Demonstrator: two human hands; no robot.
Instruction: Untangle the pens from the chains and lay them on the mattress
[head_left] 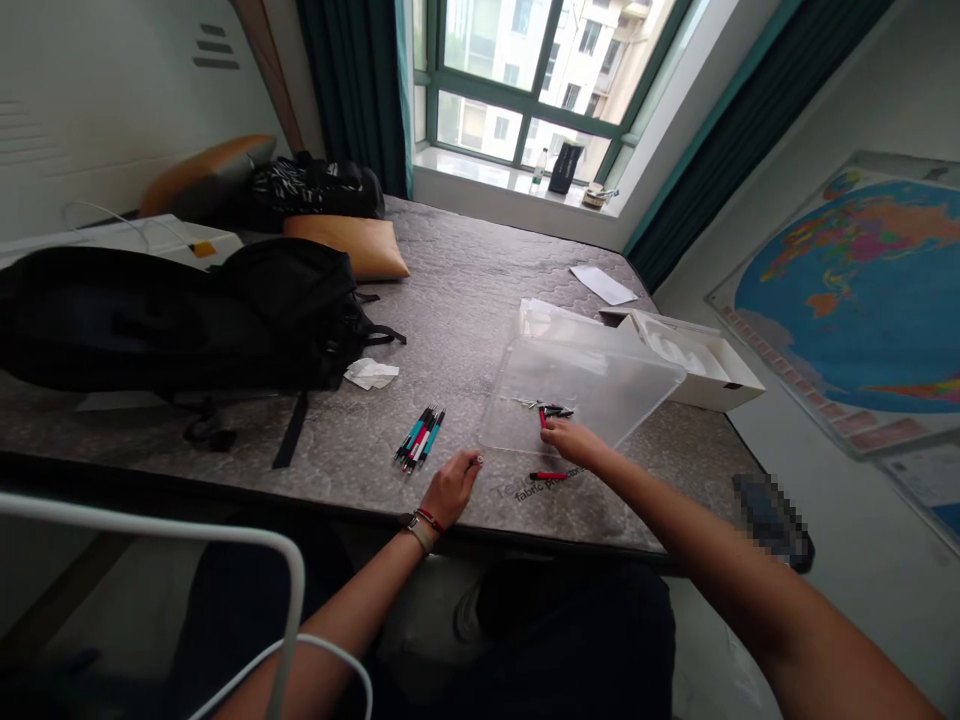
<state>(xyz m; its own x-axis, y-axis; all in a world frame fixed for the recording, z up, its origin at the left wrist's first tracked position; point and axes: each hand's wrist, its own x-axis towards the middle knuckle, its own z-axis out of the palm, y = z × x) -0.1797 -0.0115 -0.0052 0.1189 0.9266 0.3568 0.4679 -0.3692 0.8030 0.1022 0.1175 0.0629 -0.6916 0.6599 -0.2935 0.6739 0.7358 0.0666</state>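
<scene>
My right hand reaches into a clear plastic box tipped on its side. Its fingers are closed on a red pen barrel. Several black pen parts and thin silvery pieces lie beside those fingers in the box. My left hand rests low over the mattress, fingers pinched together; a tiny light thing shows at the tips, too small to name. Between the hands and just under the box lies another red pen barrel. To the left is a bunch of pens in blue, red, white and black.
A black backpack covers the left of the mattress, with crumpled tissue near its straps. Behind the clear box stands an open white box. A pixelated dark object sits at the right edge. A white tube frame crosses the lower left.
</scene>
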